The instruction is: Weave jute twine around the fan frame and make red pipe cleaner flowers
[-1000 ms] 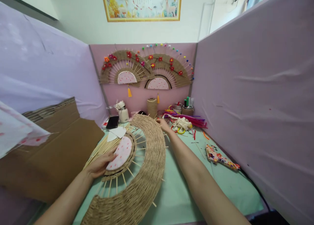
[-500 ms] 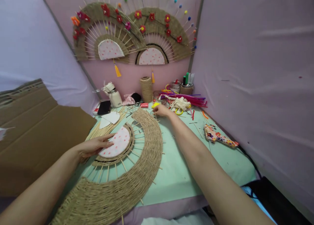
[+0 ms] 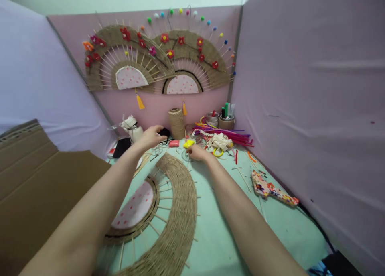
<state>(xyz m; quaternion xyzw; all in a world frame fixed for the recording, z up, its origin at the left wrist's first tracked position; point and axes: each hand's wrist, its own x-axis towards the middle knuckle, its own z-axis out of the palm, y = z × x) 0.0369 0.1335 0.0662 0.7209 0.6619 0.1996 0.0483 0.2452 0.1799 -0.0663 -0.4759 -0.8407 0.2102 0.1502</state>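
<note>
My left hand reaches over the back of the table, fingers stretched forward and apart, with nothing visible in them. Its fingertips are near a black item and left of the twine spool. My right hand is low on the table with fingers pinched together, right beside a small yellow piece. What those fingers hold, if anything, is too small to tell. Between and below my forearms lies a woven twine fan with thin stick ribs and a pink-dotted white half-round centre. My left forearm hides part of it.
Brown cardboard leans at the left. A pink block, purple and pink pipe cleaners, cream lace and a pot of pens are at the back. A flower-patterned glue gun lies right. Two decorated fans hang behind.
My left hand has left the fan's dotted centre and moved forward toward the table's back. My right hand stays by the yellow piece. The view has tilted up, and the scene sits lower.
</note>
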